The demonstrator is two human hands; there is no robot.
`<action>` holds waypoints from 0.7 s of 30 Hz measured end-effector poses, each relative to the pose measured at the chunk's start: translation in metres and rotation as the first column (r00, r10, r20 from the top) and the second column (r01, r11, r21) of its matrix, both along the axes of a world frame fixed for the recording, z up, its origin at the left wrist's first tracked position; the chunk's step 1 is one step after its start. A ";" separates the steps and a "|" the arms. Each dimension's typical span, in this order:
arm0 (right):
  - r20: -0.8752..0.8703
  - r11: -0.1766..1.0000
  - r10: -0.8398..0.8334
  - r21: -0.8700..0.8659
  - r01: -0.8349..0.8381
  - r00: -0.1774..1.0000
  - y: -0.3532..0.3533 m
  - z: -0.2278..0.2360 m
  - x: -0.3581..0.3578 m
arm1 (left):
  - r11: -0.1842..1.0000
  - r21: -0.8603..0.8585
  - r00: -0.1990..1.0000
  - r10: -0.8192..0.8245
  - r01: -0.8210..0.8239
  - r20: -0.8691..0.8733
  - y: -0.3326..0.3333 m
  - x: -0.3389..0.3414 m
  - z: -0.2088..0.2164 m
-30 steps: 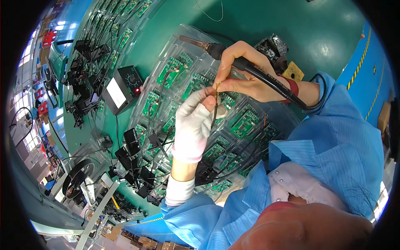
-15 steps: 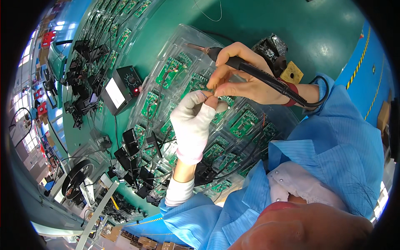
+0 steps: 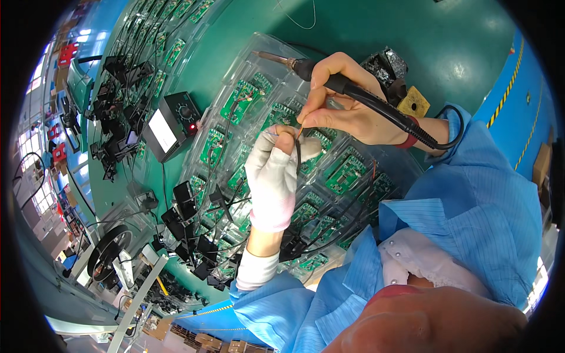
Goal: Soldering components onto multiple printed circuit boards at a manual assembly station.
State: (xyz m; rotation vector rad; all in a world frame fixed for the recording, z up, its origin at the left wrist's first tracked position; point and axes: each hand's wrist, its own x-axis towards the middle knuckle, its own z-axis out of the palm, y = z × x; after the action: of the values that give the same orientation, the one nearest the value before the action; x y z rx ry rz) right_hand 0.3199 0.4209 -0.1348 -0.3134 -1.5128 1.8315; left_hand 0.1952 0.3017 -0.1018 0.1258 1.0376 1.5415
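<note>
My right hand (image 3: pixel 353 120) is closed around a black soldering iron (image 3: pixel 372 101). Its metal tip points up and left, away from the wires. With thumb and forefinger the same hand pinches a thin orange wire (image 3: pixel 301 128). My left hand (image 3: pixel 272 188), in a white glove with bare thumb tip, is closed on a black cable (image 3: pixel 298 156) just beside it. The cable's thin wire ends come out between the two hands. Below the hands lie green circuit boards (image 3: pixel 240 102) in a clear plastic tray (image 3: pixel 262 46).
A black soldering station (image 3: pixel 172 126) with a red light stands left of the tray. Black adapters (image 3: pixel 184 199) and cables lie lower left. Behind my right wrist are a yellow sponge (image 3: pixel 413 103) and a foil-wrapped holder (image 3: pixel 385 66). More boards (image 3: pixel 175 53) fill another tray at the upper left.
My hands have drawn slightly apart, so the black cable and orange wire now show between them. The iron's tip has shifted a little up and left.
</note>
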 end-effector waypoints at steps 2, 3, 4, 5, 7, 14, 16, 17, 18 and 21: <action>-0.025 1.000 0.005 -0.001 -0.005 1.000 0.000 0.000 0.000 | 1.000 0.026 0.998 0.006 -0.008 0.068 -0.002 -0.002 -0.001; -0.012 1.000 0.015 0.022 -0.014 1.000 0.001 0.000 0.001 | 0.999 -0.014 0.999 -0.044 0.044 -0.022 -0.003 -0.004 -0.001; 0.001 0.999 0.024 0.044 -0.024 1.000 0.001 0.001 0.003 | 0.994 -0.059 0.989 -0.098 0.092 -0.110 -0.006 -0.007 -0.001; 0.014 0.997 0.033 0.067 -0.033 0.999 0.002 0.002 0.004 | 0.985 -0.107 0.969 -0.154 0.135 -0.195 -0.008 -0.010 -0.001; 0.027 0.995 0.041 0.090 -0.044 0.999 0.002 0.003 0.004 | 0.972 -0.159 0.938 -0.212 0.173 -0.275 -0.008 -0.011 -0.001; 0.035 0.996 0.032 0.084 -0.035 0.999 0.002 0.004 0.002 | 0.997 -0.024 0.961 -0.081 0.078 -0.265 -0.006 -0.002 0.000; 0.043 0.997 0.012 0.075 -0.016 0.999 0.002 0.004 0.001 | 0.999 0.020 0.958 -0.034 0.042 -0.285 -0.006 0.001 -0.001; 0.044 0.997 0.012 0.076 -0.015 0.999 0.002 0.004 0.001 | 0.999 0.021 0.958 -0.035 0.043 -0.284 -0.006 0.000 -0.001; 0.048 0.997 0.018 0.081 -0.022 0.999 0.001 0.004 0.001 | 0.998 0.002 0.951 -0.052 0.055 -0.306 -0.008 -0.001 -0.001; 0.061 0.995 0.037 0.095 -0.043 0.997 0.000 0.004 0.001 | 0.995 -0.056 0.924 -0.103 0.088 -0.368 -0.010 -0.005 0.000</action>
State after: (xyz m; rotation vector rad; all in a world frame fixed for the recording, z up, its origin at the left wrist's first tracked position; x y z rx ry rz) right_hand 0.3213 0.4208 -0.1309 -0.2957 -1.6534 1.7875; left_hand 0.1904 0.2913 -0.1019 0.4501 1.3370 1.4376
